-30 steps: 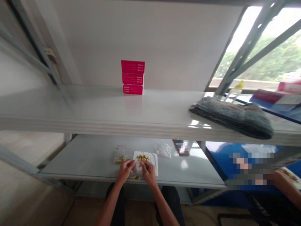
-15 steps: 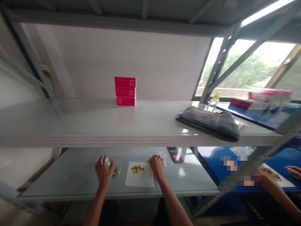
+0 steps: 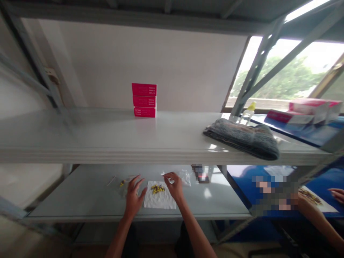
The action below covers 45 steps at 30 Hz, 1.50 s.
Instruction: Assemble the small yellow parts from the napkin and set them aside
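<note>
Small yellow and dark pieces (image 3: 158, 189) lie in a pile on a white square sheet (image 3: 161, 203) on the lower shelf. My left hand (image 3: 134, 197) is over the sheet's left edge, fingers spread and nothing seen in them. Partly hidden beside it is a clear bag (image 3: 124, 193), with a few yellow pieces (image 3: 122, 183) near its far end. At the sheet's upper right, my right hand (image 3: 174, 184) has thumb and forefinger close together; a faint clear glint shows at the tips, too small to name. Clear plastic bags (image 3: 185, 178) rest just right of that hand.
The upper shelf (image 3: 107, 132) crosses above my hands, bearing stacked pink boxes (image 3: 145, 101) and a folded grey towel (image 3: 243, 139). A blurred-out dark item (image 3: 201, 173) lies right of the bags. Beyond the shelf post, another person's arm (image 3: 311, 209) reaches over a blue table (image 3: 239, 184).
My left hand has moved right, from the bag of yellow pieces towards the sheet. My right hand has come off the clear bags and shifted slightly left. The view has tilted a little.
</note>
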Available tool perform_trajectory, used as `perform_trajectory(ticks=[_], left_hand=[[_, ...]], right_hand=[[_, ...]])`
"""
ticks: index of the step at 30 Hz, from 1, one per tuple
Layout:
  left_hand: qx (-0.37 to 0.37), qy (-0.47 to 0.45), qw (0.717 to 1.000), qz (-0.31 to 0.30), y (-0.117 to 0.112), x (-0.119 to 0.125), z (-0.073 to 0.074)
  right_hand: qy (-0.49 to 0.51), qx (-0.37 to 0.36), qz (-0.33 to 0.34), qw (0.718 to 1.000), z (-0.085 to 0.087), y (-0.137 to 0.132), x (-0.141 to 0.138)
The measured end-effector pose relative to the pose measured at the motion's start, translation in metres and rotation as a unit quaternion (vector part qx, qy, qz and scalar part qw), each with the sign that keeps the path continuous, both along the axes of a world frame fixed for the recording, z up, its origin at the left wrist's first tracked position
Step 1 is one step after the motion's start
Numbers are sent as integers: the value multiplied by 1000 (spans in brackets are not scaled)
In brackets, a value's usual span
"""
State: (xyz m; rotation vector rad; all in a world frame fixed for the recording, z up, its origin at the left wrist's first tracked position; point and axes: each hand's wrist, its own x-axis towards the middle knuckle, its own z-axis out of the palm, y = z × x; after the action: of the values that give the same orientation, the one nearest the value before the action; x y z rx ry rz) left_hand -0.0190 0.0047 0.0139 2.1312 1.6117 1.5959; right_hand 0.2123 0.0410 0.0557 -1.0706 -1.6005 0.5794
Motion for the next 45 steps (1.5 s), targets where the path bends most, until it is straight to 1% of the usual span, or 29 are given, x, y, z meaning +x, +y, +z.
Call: perform_trajectory(ticks=[2, 4, 5, 6, 8, 10, 11, 13, 16, 18, 21, 23, 25, 27, 29, 31, 33, 37, 40, 42, 45], left_hand=[[-25, -45, 997, -56, -1, 18, 7], [-66, -114, 989, -66, -1, 27, 8], [-97, -149, 982, -64, -1, 27, 7], [-129, -182, 973, -63, 0, 25, 5], [-187, -240, 950, -72, 0, 17, -2], [-224, -295, 925, -88, 0, 9, -12], [-236, -321, 912, -94, 0, 6, -17], [-246, -369, 891, -98, -1, 2, -26], [-218, -419, 875, -105, -1, 1, -36], [-205, -434, 870, -115, -1, 1, -38], [-213, -447, 860, -122, -2, 3, -36], [-234, -441, 859, -118, -4, 4, -34], [-267, -414, 863, -113, -6, 6, -33], [-290, -387, 868, -111, -7, 7, -33], [-295, -369, 874, -115, -7, 8, -34], [-292, -358, 879, -116, -7, 8, -35], [-292, -349, 883, -116, -7, 8, -36], [-304, -335, 885, -112, -7, 8, -35], [-295, -317, 893, -120, -7, 8, -33], [-283, -307, 900, -123, -7, 8, -32], [-272, -314, 904, -106, -7, 8, -32]], right_hand=[[7, -24, 82, 996, -2, -12, -17], [22, -48, 116, 992, -10, -20, -27], [34, -59, 113, 991, -16, -22, -29], [44, -68, 96, 992, -23, -23, -29], [34, -73, 34, 996, -37, -23, -25], [-22, -63, -24, 997, -48, -24, -22], [-60, -53, -39, 996, -52, -25, -21], [-135, -26, -41, 990, -58, -28, -23], [-225, 0, -28, 974, -61, -32, -31], [-256, -2, -37, 966, -64, -31, -35], [-257, -8, -53, 965, -70, -29, -37], [-233, -8, -52, 971, -71, -28, -36], [-180, -15, -42, 983, -68, -28, -36], [-113, -28, -15, 993, -59, -28, -38], [-79, -37, 33, 996, -49, -28, -40], [-94, -36, 81, 992, -40, -29, -43], [-126, -37, 100, 986, -36, -29, -44], [-148, -46, 98, 983, -37, -30, -43], [-146, -64, 106, 982, -38, -32, -43], [-137, -82, 114, 981, -37, -32, -43], [-106, -91, 126, 982, -36, -31, -42]])
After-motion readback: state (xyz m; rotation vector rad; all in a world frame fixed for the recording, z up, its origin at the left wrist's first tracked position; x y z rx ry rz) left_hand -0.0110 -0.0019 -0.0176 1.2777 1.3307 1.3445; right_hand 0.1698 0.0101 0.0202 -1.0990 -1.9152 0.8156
